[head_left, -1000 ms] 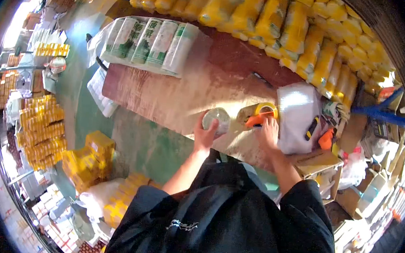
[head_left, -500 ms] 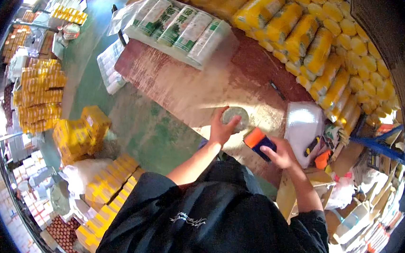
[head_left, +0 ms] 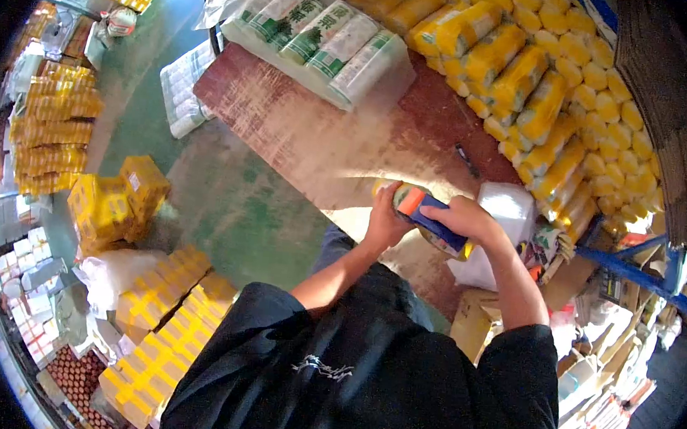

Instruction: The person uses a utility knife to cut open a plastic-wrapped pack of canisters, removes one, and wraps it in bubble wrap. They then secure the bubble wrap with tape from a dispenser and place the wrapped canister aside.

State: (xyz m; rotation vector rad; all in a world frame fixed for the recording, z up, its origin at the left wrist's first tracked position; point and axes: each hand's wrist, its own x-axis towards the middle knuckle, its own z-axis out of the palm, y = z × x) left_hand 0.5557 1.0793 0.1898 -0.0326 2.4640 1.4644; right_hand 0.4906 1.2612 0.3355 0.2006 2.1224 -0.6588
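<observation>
My left hand [head_left: 388, 223] is closed around a round pack [head_left: 402, 192] with a pale, see-through look, held over the table. My right hand [head_left: 470, 220] grips a boxy handheld tool [head_left: 438, 220], dark blue with an orange end. That orange end overlaps the pack beside my left fingers, and the tool hides much of the pack. Both hands are close together above the sunlit part of the worn reddish-brown table [head_left: 286, 117]. What kind of tool it is, I cannot tell.
Plastic-wrapped white-and-green rolls [head_left: 321, 39] lie at the table's far end. Yellow packs [head_left: 523, 83] are piled along the right side. A black pen-like item [head_left: 466, 160] and clear plastic wrap [head_left: 505, 207] lie nearby. Yellow-taped cartons [head_left: 106, 212] stand on the green floor.
My hands have come together: the tool has moved left and up onto the round pack, which was apart from it before. The camera view has shifted slightly.
</observation>
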